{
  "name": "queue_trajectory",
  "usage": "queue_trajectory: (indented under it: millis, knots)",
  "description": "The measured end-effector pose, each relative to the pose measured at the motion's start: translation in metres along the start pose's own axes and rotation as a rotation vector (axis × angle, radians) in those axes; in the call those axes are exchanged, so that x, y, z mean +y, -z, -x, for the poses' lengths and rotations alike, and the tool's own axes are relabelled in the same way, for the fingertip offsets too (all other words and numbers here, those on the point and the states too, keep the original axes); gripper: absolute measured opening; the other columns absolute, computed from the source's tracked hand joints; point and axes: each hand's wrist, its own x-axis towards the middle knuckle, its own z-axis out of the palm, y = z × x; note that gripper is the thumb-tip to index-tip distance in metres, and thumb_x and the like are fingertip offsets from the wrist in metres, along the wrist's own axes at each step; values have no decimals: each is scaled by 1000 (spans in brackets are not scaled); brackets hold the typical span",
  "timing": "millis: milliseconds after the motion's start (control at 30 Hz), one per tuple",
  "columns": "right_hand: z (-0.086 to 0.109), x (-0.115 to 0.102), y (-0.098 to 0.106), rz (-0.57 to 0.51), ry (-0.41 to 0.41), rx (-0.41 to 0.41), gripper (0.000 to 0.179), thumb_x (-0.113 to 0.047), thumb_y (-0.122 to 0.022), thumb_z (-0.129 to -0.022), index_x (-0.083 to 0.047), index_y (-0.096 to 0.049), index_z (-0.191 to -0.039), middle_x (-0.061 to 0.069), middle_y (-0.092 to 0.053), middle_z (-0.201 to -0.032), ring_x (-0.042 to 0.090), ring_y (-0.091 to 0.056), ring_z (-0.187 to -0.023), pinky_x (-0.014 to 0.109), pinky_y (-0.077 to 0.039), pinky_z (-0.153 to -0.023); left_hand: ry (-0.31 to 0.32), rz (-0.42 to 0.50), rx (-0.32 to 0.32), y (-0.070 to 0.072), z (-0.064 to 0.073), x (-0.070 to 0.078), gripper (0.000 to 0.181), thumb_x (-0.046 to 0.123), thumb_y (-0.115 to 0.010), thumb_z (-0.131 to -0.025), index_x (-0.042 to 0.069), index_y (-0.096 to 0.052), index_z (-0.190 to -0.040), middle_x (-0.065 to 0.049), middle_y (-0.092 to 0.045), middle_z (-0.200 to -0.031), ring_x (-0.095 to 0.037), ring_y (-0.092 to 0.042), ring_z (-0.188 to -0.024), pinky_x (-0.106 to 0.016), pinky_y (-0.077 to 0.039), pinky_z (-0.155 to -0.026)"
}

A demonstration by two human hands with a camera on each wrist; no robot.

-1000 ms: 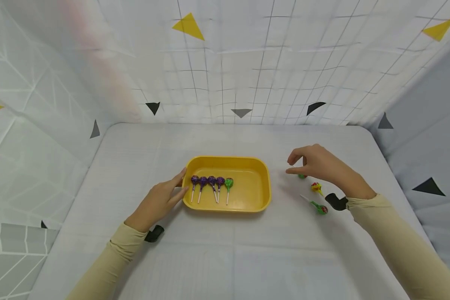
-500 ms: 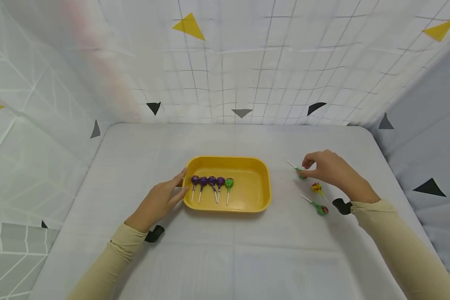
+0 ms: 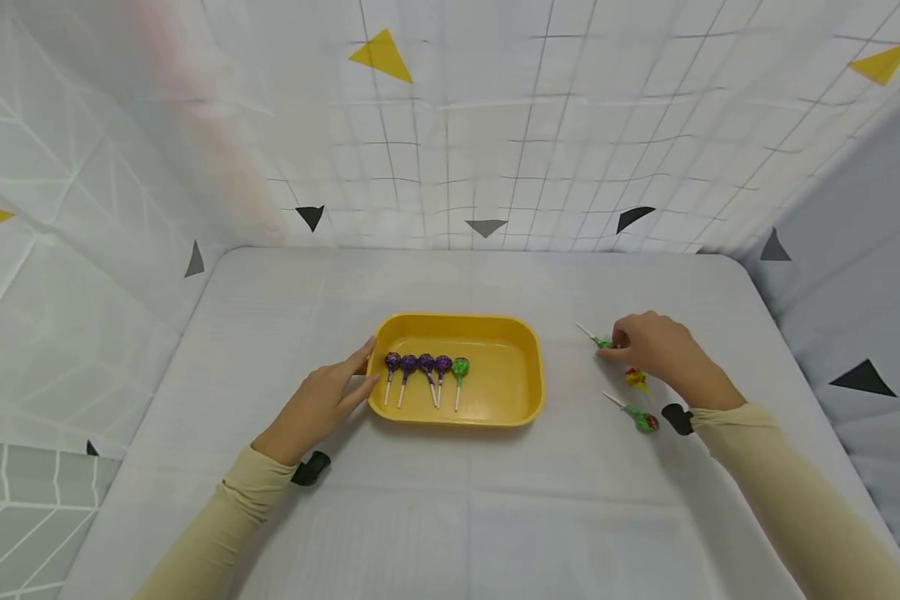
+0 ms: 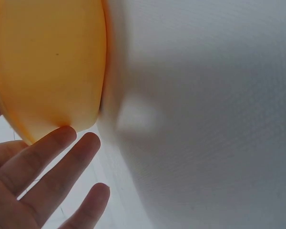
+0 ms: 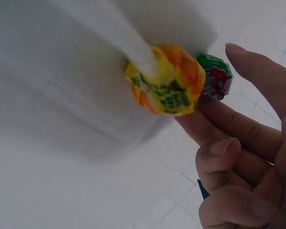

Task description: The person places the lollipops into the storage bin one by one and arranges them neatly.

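Note:
My left hand (image 3: 315, 408) rests at the left end of a yellow tray (image 3: 528, 367); in the left wrist view its straight fingers (image 4: 62, 181) touch the tray's outer wall. Inside the tray lie several purple lollipops (image 3: 408, 364) in a row, with one green lollipop (image 3: 460, 367) at their right. Over on the right, my right hand (image 3: 660, 350) has thumb and fingers around the head of another green lollipop (image 3: 602, 342), its stick pointing up-left. The right wrist view shows that green and red head (image 5: 217, 78) between thumb and fingers, partly behind a yellow lollipop (image 5: 167, 81).
Just below the right hand lies the yellow lollipop (image 3: 636, 379), and nearer the front a third loose one, a green lollipop (image 3: 641, 419). A white cloth covers the table (image 3: 465, 517). White patterned sheets (image 3: 450, 125) enclose the back and sides.
My right hand has moved right and down from beside the tray to the loose green lollipop, and its thumb and fingers have drawn in around the head. The left hand stays at the tray.

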Motion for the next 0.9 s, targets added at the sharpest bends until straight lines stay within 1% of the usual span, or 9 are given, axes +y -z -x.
queue_trajectory:
  millis: [167,367,467,567,767,833,900]
  knots:
    - [-2,-3,-2,2,-13,-9,35,-40,-79,-91,-6,-70,-89,2,-65,-75,18,-57,-67,30,-45,-56,0,1,-2,0,0,0,64,35,-55,-108,15,-30,-164,-15,-70,-134,-33,-68,-124,-53,-51,-109]
    - [-5,-4,-2,-2,-20,-17,36,-38,-79,-91,-3,-72,-97,4,-68,-80,18,-58,-69,31,-47,-58,-5,1,-2,1,0,0,64,34,-56,-108,13,-31,-164,-15,-70,-134,-33,-68,-124,-52,-52,-109]
    - [-6,-3,-3,-3,-13,-6,34,-35,-80,-90,-3,-73,-100,5,-72,-86,17,-60,-69,32,-49,-59,-5,-1,-4,1,0,0,64,34,-56,-108,13,-31,-163,-15,-70,-135,-32,-68,-124,-52,-52,-109]
    - [-6,-3,-2,-8,3,-2,32,-31,-82,-89,-3,-75,-103,8,-75,-94,17,-62,-72,35,-52,-61,-1,-1,-7,1,0,1,64,34,-55,-108,13,-30,-164,-15,-70,-135,-32,-67,-124,-52,-52,-109]
    - [-3,-4,0,-58,22,-9,29,-16,-80,-89,-2,-77,-114,14,-76,-108,22,-65,-85,39,-56,-70,3,-9,-7,0,0,0,64,37,-54,-109,14,-30,-164,-15,-70,-135,-33,-67,-125,-52,-51,-110]
    - [-3,-5,0,-69,28,-3,30,-12,-79,-88,-2,-76,-117,14,-76,-113,25,-66,-92,42,-57,-75,2,-9,-5,0,0,0,64,37,-54,-109,14,-30,-164,-15,-70,-135,-33,-67,-125,-53,-51,-110]
    - [-2,-5,-1,-75,34,3,31,-9,-78,-88,-3,-76,-119,15,-76,-116,30,-66,-102,48,-58,-83,1,-8,-5,0,0,0,64,36,-54,-109,14,-30,-164,-15,-70,-135,-33,-67,-125,-53,-51,-110]
